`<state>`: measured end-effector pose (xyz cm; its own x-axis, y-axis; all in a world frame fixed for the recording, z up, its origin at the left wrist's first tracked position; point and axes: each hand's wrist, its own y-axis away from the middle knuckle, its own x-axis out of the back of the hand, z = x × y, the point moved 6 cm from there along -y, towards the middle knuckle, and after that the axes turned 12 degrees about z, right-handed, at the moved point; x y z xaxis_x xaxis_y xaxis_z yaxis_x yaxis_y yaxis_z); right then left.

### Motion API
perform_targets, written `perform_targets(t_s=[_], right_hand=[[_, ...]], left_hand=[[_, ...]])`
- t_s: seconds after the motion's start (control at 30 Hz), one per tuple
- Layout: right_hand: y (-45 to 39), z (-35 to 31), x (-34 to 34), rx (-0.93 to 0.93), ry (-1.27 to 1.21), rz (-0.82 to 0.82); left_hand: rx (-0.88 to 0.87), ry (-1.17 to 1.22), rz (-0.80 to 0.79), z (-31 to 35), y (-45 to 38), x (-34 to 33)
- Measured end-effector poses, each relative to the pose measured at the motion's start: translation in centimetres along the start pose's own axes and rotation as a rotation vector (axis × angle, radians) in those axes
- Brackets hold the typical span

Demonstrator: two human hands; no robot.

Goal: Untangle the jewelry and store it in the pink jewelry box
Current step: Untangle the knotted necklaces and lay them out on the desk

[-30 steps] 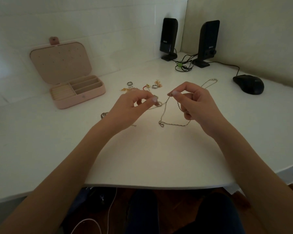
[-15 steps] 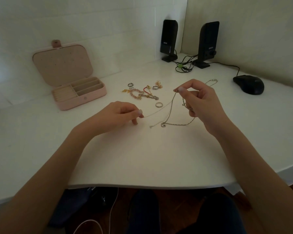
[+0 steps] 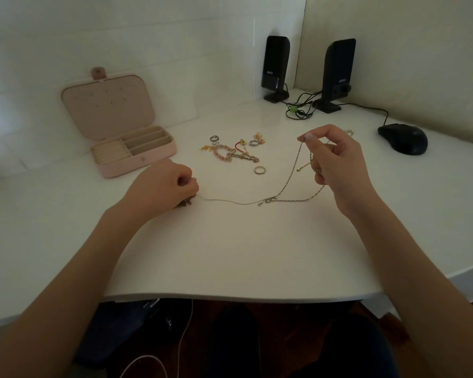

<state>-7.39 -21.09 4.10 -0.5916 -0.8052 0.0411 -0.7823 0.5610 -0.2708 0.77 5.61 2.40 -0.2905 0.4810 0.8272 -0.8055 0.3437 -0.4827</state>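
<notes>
A thin chain [image 3: 290,184] stretches between my two hands, low over the white surface [image 3: 230,241]. My left hand [image 3: 164,186] rests on the surface with its fingers curled and pinches one end of the chain at about the level of the box front. From there the chain runs right along the surface to a small knot or clasp [image 3: 266,200], then rises in two strands. My right hand [image 3: 336,159] is raised above the surface; its thumb and forefinger pinch the upper strand while the other fingers curl around the second strand.

Beyond the chain, between the hands, lies a loose heap of jewelry [image 3: 232,152]: beaded bracelets, a red cord and gold charms, with several rings at its edge. One single ring [image 3: 259,169] lies apart, just in front of the heap.

The pink jewelry box [image 3: 131,151] stands open at the far left of the surface, lid upright, its compartments showing.

At the far corner stand two black speakers [image 3: 275,66] with tangled cables [image 3: 301,110] between them. A dark computer mouse [image 3: 403,139] sits at the far right.
</notes>
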Motion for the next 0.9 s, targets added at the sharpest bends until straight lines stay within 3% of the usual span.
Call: perform_targets(t_s=[0.17, 0.23, 0.33, 0.4, 0.53, 0.73, 0.9], right_hand=[[-0.2, -0.3, 0.7, -0.010, -0.076, 0.091], [-0.3, -0.3, 1.0, -0.013, -0.089, 0.122], [-0.4, -0.2, 0.8, 0.002, -0.096, 0.105], [-0.4, -0.1, 0.6, 0.011, -0.094, 0.087], [-0.4, -0.1, 0.4, 0.016, -0.135, 0.054], [-0.2, -0.5, 0.1, 0.044, -0.169, 0.003], [0.5, -0.8, -1.0, 0.061, -0.167, -0.128]], left_hand=[[-0.051, 0.098, 0.239, -0.1, -0.4, 1.2], [0.162, 0.395, 0.312, -1.1, -0.6, 1.7], [0.508, 1.127, 0.281, -1.2, -0.5, 0.8], [0.609, 1.243, 0.245, -1.0, -0.3, 0.7], [0.538, 0.930, 0.228, -1.3, -0.3, 0.8], [0.226, 0.450, 0.186, 0.6, 0.1, 1.0], [0.057, 0.219, 0.095, 2.6, 0.0, 0.4]])
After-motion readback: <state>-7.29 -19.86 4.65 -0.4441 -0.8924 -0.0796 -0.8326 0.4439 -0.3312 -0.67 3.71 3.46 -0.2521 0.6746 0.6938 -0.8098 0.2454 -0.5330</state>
